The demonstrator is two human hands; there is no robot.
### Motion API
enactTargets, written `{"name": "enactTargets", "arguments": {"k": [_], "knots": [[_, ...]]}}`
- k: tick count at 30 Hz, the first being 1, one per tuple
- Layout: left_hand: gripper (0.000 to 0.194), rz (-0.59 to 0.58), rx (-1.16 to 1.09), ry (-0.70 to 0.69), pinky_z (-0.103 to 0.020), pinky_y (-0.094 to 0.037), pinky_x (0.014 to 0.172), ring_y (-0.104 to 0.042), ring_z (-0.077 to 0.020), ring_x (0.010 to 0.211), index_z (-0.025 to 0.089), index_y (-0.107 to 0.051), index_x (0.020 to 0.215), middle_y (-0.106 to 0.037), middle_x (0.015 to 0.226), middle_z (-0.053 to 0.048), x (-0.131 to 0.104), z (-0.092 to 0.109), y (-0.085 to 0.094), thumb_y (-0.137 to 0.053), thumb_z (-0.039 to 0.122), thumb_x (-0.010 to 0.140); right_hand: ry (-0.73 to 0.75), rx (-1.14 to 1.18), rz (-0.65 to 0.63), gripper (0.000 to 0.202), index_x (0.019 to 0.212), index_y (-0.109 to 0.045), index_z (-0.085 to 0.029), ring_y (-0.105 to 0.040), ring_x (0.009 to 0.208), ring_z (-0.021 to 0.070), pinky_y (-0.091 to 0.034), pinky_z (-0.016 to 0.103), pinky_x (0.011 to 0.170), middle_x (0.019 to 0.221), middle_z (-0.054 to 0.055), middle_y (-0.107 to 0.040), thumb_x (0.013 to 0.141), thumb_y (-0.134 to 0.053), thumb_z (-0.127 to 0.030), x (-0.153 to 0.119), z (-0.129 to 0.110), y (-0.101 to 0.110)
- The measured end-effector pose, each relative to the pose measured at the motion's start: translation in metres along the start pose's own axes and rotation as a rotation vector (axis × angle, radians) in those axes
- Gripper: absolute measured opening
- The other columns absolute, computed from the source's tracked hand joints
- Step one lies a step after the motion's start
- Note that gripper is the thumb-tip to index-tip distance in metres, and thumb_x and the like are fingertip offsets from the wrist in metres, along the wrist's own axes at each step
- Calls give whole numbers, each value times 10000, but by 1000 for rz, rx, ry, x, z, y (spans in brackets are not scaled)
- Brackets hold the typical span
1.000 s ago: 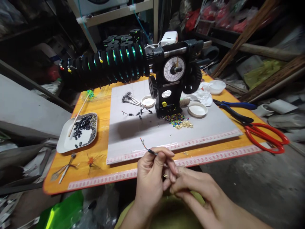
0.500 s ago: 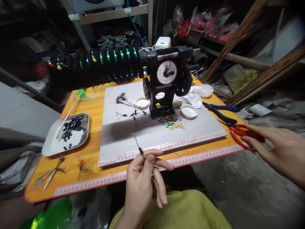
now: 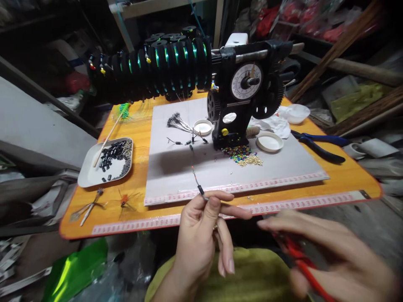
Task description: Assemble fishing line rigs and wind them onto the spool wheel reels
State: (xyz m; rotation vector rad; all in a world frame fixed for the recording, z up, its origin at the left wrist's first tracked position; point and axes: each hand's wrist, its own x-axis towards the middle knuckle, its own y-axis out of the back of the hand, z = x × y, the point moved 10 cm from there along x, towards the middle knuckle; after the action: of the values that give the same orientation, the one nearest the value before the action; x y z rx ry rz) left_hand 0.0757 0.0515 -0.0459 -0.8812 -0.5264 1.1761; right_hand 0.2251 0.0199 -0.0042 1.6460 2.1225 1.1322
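Left hand (image 3: 198, 230) pinches wire (image 3: 195, 175), black sleeve (image 3: 200, 190) already on; right hand (image 3: 333, 247) loosely grips red scissors (image 3: 295, 249), blurred; work seems unfinished.

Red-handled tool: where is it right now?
In the head view, the red-handled tool is at lower right, in the blurred right hand, below the front edge of the table, right of the left hand.

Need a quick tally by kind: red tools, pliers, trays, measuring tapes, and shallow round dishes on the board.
Red tool, in right hand: 1
Pliers: 1
Tray: 1
Measuring tapes: 2
Round dishes on the board: 2
Total: 7
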Motion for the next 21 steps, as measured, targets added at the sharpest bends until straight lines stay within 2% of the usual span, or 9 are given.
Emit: {"name": "enactTargets", "arguments": {"k": [2,3,5,6,8,10,14,17,21], "knots": [[271,6,6,-5,-67,-405,274,-602,-61,312,181,-706,982,-800,940,-72,-1,1,1,-483,336,992,-50,212,-104,341,1157,-615,-300,-703,716,174,-596,232,622,930,33,-726,832,-711,-336,12,-9,-24],[270,10,12,-4,-69,-411,277,-604,-58,317,182,-705,984,-795,982,-76,-3,1,2,-483,337,992,-96,330,-111,300,1179,-572,-293,-683,673,157,-582,222,587,885,28,-709,890,-640,-332,17,-8,-30],[282,12,23,12,-75,-421,281,-612,-56,330,179,-702,999,-779,1056,-86,-7,1,5,-471,342,996,-180,488,-44,228,1191,-508,-281,-637,589,131,-544,205,518,783,3,-662,974,-497,-348,26,-2,-33],[295,10,26,22,-77,-424,283,-615,-56,335,178,-699,1015,-774,1073,-89,-10,0,7,-455,344,1002,-195,481,-16,219,1191,-494,-281,-627,581,125,-532,200,510,764,-6,-649,982,-479,-349,30,1,-33],[326,-7,38,49,-82,-435,295,-625,-60,350,175,-689,1055,-780,1043,-89,-18,0,13,-408,336,1019,-150,275,45,253,1216,-501,-285,-638,630,123,-530,203,555,816,-2,-663,966,-518,-311,37,4,-23],[332,-28,66,65,-80,-452,324,-644,-65,381,173,-679,1087,-790,977,-86,-28,-1,19,-377,297,1031,-58,-58,113,337,1277,-521,-268,-670,776,150,-543,234,672,947,37,-686,942,-550,-256,43,4,-6],[294,-30,181,57,-97,-528,465,-727,-98,580,183,-672,1132,-785,979,-95,-41,0,29,-402,231,1024,-2,-571,242,414,1365,-523,-159,-651,998,231,-518,322,833,1154,143,-659,958,-517,-236,48,15,30],[281,10,248,38,-144,-566,546,-747,-153,779,202,-665,1171,-766,1053,-112,-46,2,33,-436,231,1010,-9,-734,206,414,1341,-552,-91,-631,1001,269,-506,375,864,1131,181,-664,978,-473,-272,52,33,42],[293,39,278,4,-202,-589,604,-717,-216,967,226,-637,1223,-725,1171,-135,-51,10,34,-442,229,1004,90,-793,116,459,1241,-640,-73,-603,950,310,-508,445,833,1088,190,-677,998,-384,-366,55,42,42]]}}
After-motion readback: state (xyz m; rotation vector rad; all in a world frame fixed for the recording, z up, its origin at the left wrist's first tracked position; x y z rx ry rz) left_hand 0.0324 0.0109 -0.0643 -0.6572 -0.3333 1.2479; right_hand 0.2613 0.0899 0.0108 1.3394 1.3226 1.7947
